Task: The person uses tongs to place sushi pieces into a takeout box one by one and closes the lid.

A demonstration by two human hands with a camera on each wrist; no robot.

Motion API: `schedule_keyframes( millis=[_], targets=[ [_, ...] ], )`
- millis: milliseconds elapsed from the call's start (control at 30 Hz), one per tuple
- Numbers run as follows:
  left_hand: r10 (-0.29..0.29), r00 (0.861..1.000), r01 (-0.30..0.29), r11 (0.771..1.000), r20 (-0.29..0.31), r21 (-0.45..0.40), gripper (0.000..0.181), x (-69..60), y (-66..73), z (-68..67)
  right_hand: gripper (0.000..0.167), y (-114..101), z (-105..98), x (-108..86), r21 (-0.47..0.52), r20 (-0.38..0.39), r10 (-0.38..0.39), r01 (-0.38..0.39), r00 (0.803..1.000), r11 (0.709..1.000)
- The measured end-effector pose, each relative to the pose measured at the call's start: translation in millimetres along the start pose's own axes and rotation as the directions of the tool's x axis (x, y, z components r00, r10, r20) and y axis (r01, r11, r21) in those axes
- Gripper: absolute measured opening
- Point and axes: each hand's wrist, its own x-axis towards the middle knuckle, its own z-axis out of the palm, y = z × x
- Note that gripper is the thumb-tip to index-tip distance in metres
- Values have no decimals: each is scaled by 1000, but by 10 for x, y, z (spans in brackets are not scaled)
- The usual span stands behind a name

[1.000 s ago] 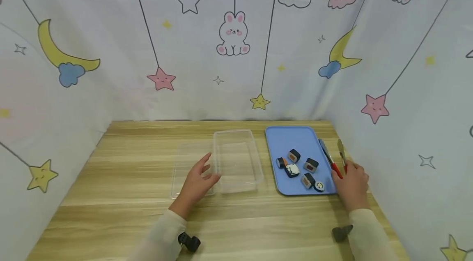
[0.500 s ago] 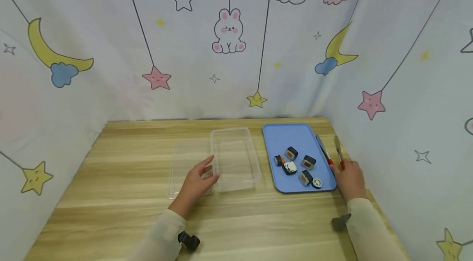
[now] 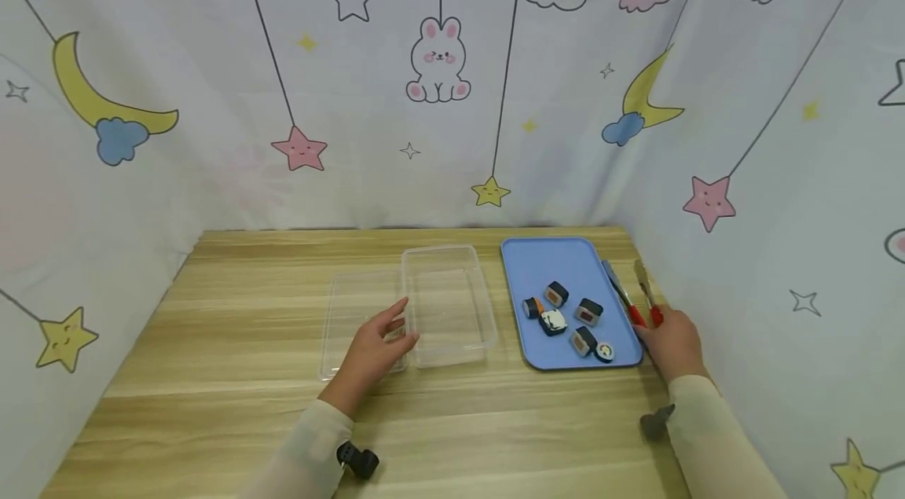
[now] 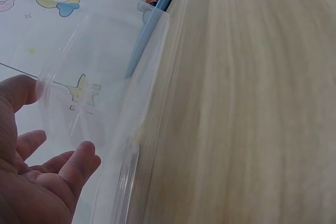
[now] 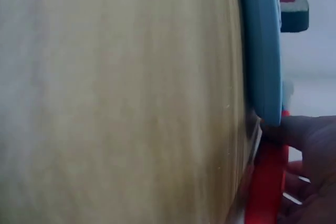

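Observation:
Red-handled tongs lie along the right edge of the blue tray, and my right hand grips their handles. In the right wrist view the thumb and fingers of that hand are around the red handle. My left hand is at the left side of a clear container, fingers loosely spread. In the left wrist view the thumb of the left hand reaches the container's wall; whether it presses there I cannot tell. Several sushi pieces sit on the tray.
A flat clear lid lies left of the container, partly behind my left hand. Wood-grain table runs in front of both hands. A patterned curtain hangs at the back and on both sides, close beside my right hand.
The tongs' arms have shifted slightly beside the tray, and the fingers of my right hand have moved a little around the handles. The left hand stays by the container. The head view has shifted slightly.

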Motion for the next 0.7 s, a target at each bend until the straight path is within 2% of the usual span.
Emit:
schedule_keyframes(
  millis=[100, 167, 233, 300, 333, 400, 500, 600, 700],
  targets=[
    [3, 1000, -3, 1000, 2, -5, 71, 11, -3, 7, 62, 1, -66, -38, 93, -43, 30, -26, 999, 995],
    [-3, 1000, 3, 1000, 2, -9, 71, 16, -11, 12, 61, -38, -127, -100, 150, -92, 25, -11, 995, 989],
    [-3, 1000, 3, 1000, 5, -8, 71, 16, -19, 17, 60, -113, -203, -187, 158, -134, -34, 55, 990, 986],
    [-1, 1000, 1, 1000, 6, -4, 71, 10, -24, 19, 58, -224, -287, -294, 133, -149, -141, 162, 979, 978],
    [-4, 1000, 4, 1000, 4, -5, 71, 8, -23, 19, 56, -283, -328, -347, 115, -143, -208, 225, 968, 968],
    [-5, 1000, 5, 1000, -2, -4, 71, 6, -19, 18, 56, -404, -407, -444, 61, -111, -344, 351, 933, 934],
    [-5, 1000, 5, 1000, -8, -6, 70, 2, -5, 12, 53, -552, -489, -551, -2, -45, -479, 479, 877, 878],
    [4, 1000, -5, 1000, -8, -6, 70, 2, 4, 7, 51, -635, -533, -604, -60, -4, -531, 530, 847, 846],
    [13, 1000, -13, 1000, -3, -8, 70, 5, 0, 7, 47, -653, -538, -615, -94, 25, -544, 544, 838, 834]
  ],
)
